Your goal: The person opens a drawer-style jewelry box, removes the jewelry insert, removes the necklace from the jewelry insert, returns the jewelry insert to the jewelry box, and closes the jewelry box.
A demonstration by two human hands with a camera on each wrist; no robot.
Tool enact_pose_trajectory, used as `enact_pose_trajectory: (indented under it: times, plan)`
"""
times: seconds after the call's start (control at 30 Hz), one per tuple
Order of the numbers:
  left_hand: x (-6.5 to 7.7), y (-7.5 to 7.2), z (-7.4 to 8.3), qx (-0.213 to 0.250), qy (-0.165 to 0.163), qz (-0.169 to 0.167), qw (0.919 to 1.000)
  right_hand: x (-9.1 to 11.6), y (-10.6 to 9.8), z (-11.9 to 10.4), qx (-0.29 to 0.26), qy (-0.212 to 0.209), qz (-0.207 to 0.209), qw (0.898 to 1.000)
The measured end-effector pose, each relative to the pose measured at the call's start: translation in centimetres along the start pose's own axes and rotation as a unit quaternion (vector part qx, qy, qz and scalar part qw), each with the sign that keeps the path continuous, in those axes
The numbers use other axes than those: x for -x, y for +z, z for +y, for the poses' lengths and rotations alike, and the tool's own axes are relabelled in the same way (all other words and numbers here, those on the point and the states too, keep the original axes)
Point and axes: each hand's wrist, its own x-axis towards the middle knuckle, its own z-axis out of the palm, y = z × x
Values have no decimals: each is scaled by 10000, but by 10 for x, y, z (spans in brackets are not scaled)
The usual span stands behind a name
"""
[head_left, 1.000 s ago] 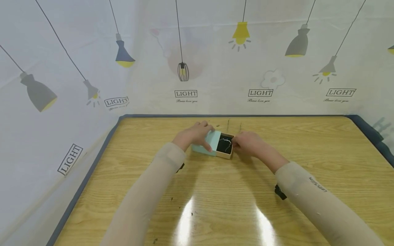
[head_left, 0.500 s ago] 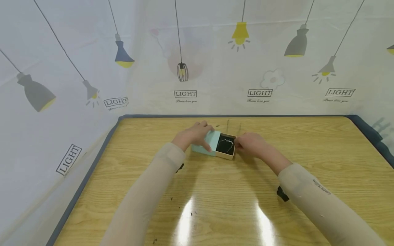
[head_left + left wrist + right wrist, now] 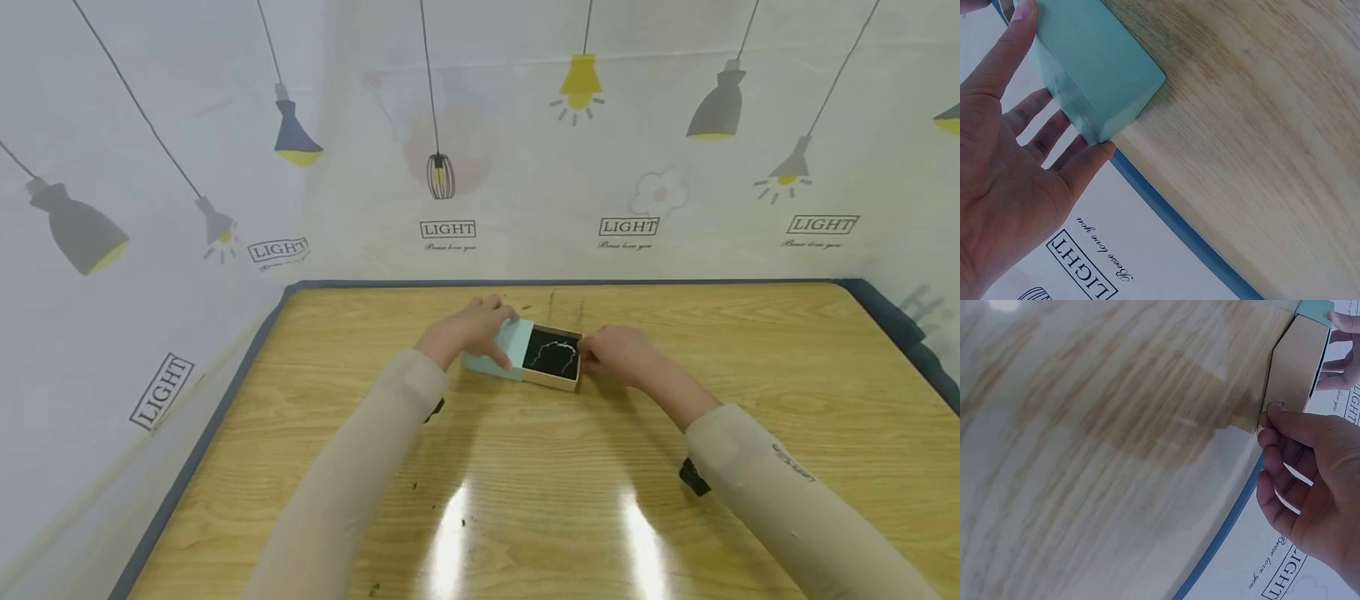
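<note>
A mint-green box sleeve lies on the table, with its tan cardboard drawer sticking out to the right. Inside the drawer a thin silver chain rests on a black pad. My left hand grips the sleeve, thumb on the near side and fingers along the far side. With thumb and forefinger my right hand pinches the drawer's right end; in the right wrist view its other fingers are loosely curled beside the drawer. The drawer's inner end is hidden in the sleeve.
The wood-grain table has a dark blue edge along its back and sides. Behind it hangs a pale curtain printed with lamps and lettering. Small dark marks dot the tabletop.
My right hand has moved to the right, drawing the drawer further out of the sleeve. More of the black pad and chain shows. My left hand keeps its grip on the sleeve.
</note>
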Motion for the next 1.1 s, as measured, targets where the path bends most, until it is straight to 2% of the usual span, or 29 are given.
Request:
enact_pose_trajectory:
  times: [0.27, 0.57, 0.73, 0.93, 1.1]
  plan:
    - [-1, 2, -2, -80, 3, 1, 10000, 2, 2, 3, 38, -14, 36, 10000]
    - [0, 1, -2, -83, 15, 2, 10000, 2, -7, 7, -245, 361, -541, 9976]
    - [-1, 1, -1, -41, -9, -19, 10000, 0, -13, 5, -204, 452, -268, 9984]
    - [-1, 2, -2, -4, -27, -24, 10000, -3, -21, -8, -100, 734, 51, 9972]
    - [-1, 2, -3, 86, -3, -19, 10000, -7, -23, -18, -122, 612, 199, 9979]
